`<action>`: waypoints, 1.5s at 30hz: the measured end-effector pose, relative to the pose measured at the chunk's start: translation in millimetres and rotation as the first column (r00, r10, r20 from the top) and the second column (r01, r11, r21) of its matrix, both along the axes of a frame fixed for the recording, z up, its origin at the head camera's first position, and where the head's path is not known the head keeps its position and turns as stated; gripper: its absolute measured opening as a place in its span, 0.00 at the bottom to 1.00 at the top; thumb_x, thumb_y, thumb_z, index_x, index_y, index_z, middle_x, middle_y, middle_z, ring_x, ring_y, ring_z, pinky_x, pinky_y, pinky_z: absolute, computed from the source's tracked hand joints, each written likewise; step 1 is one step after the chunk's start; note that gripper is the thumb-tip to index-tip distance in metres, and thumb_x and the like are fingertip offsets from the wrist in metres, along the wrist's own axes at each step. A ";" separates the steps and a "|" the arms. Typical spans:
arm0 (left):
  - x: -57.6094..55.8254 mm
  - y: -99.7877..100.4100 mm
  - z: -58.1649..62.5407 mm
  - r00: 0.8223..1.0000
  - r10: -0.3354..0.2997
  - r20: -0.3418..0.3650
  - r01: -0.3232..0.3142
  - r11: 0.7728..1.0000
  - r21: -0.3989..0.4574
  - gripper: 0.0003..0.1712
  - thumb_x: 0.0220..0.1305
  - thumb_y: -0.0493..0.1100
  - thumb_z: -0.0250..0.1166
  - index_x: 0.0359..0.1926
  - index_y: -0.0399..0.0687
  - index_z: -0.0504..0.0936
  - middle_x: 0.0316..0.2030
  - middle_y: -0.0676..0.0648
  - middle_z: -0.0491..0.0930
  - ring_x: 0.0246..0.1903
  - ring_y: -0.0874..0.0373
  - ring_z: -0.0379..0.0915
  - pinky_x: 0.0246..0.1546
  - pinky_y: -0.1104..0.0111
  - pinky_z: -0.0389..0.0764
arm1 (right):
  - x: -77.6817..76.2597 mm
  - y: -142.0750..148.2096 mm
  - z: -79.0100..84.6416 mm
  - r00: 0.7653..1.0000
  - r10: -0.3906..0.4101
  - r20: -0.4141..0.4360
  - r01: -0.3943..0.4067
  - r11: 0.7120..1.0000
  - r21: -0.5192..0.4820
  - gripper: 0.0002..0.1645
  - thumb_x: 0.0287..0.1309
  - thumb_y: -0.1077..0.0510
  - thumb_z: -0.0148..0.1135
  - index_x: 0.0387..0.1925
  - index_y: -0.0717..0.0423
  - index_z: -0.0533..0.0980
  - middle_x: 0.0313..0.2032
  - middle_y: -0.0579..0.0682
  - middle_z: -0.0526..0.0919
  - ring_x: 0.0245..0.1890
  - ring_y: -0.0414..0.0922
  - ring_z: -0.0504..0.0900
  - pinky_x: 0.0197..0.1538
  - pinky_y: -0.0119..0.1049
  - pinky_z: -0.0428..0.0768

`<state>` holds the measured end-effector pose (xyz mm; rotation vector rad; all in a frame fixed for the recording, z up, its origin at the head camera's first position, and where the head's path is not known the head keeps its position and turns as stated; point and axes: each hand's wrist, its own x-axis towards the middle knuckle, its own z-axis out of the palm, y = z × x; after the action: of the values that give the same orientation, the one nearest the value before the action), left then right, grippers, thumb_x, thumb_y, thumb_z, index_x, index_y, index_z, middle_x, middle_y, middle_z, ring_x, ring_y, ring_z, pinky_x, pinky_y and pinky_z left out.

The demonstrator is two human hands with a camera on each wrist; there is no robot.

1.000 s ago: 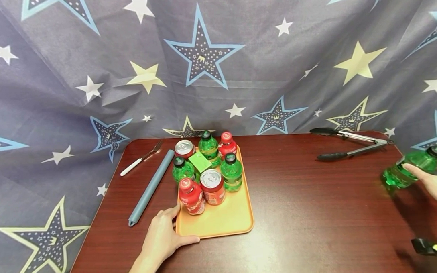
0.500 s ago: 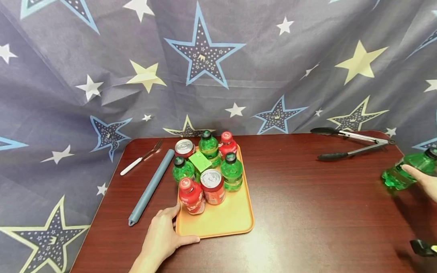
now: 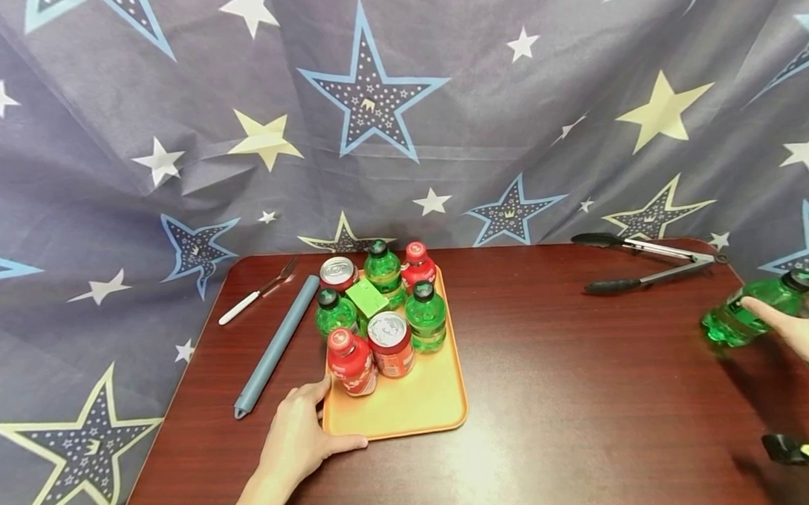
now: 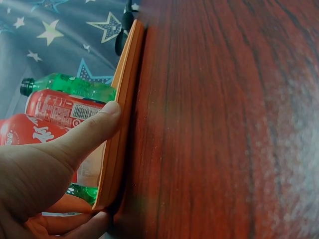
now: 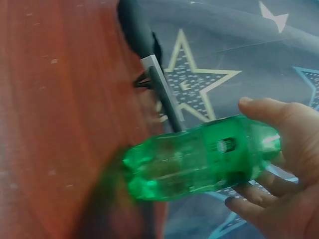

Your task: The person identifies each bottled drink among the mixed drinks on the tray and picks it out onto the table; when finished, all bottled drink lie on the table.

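My left hand [image 3: 297,427] grips the near left corner of an orange tray [image 3: 423,404], thumb along the front rim and fingers at the left side. On the tray stand several green bottles [image 3: 426,318] with black caps, red bottles [image 3: 352,364], red cans [image 3: 391,346] and a small green box [image 3: 367,297]. At the table's far right my right hand [image 3: 805,335] holds another green bottle [image 3: 748,315] around its upper part. This bottle is tilted, cap toward the right, and its base [image 5: 142,172] is close over the table with a shadow below.
Tongs [image 3: 652,262] with black tips lie spread at the back right. A blue-grey rod [image 3: 277,346] and a white-handled fork [image 3: 259,291] lie left of the tray. A star-patterned cloth [image 3: 480,131] hangs behind the table [image 3: 570,395].
The head view has shifted very slightly. Both hands keep their holds, and the tilted green bottle stays nearly in the same place.
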<state>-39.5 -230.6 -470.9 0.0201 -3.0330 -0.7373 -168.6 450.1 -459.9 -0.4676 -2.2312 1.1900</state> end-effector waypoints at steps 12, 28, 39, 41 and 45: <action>0.8 0.3 0.2 1.000 -0.002 -0.017 0.002 1.000 -0.006 0.68 0.29 0.66 0.91 0.71 0.37 0.78 0.59 0.35 0.86 0.59 0.38 0.82 0.59 0.44 0.83 | -77.7 89.1 -26.4 0.976 0.131 -0.174 -0.128 0.991 0.028 0.38 0.59 0.58 0.77 0.69 0.36 0.76 0.55 0.21 0.78 0.56 0.20 0.75 0.66 0.13 0.67; -1.3 0.1 0.1 1.000 0.004 0.010 -0.004 1.000 -0.006 0.69 0.30 0.67 0.90 0.72 0.37 0.77 0.60 0.34 0.85 0.59 0.38 0.81 0.60 0.44 0.83 | -28.8 -100.8 130.1 0.901 0.333 -0.278 -0.327 0.942 0.070 0.33 0.50 0.74 0.75 0.57 0.49 0.86 0.45 0.21 0.86 0.48 0.21 0.83 0.59 0.13 0.74; 1.6 -0.5 0.9 1.000 0.008 0.005 -0.008 1.000 0.002 0.69 0.29 0.68 0.90 0.71 0.37 0.78 0.61 0.35 0.85 0.60 0.38 0.81 0.60 0.45 0.82 | -32.2 -156.5 153.8 0.878 0.455 -0.148 -0.413 0.876 0.249 0.35 0.49 0.64 0.83 0.61 0.48 0.85 0.46 0.14 0.83 0.49 0.11 0.80 0.56 0.09 0.72; 1.4 -0.2 1.4 1.000 0.007 0.008 -0.007 1.000 0.002 0.69 0.29 0.68 0.90 0.71 0.38 0.78 0.61 0.35 0.85 0.60 0.38 0.81 0.61 0.44 0.82 | -33.0 -165.3 154.6 0.870 0.469 -0.149 -0.418 0.864 0.280 0.35 0.49 0.64 0.83 0.61 0.48 0.85 0.47 0.15 0.83 0.49 0.11 0.80 0.57 0.09 0.72; 1.0 0.3 2.6 1.000 0.006 0.013 -0.006 1.000 0.000 0.69 0.29 0.68 0.90 0.71 0.38 0.78 0.60 0.35 0.85 0.60 0.38 0.81 0.61 0.44 0.82 | -33.8 -180.8 155.5 0.852 0.502 -0.151 -0.441 0.842 0.309 0.35 0.48 0.63 0.85 0.60 0.46 0.86 0.50 0.23 0.88 0.50 0.12 0.80 0.57 0.10 0.73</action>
<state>-38.4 -230.3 -468.3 0.0349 -3.0437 -0.7401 -202.4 269.3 -304.5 0.3424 -2.3210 1.0805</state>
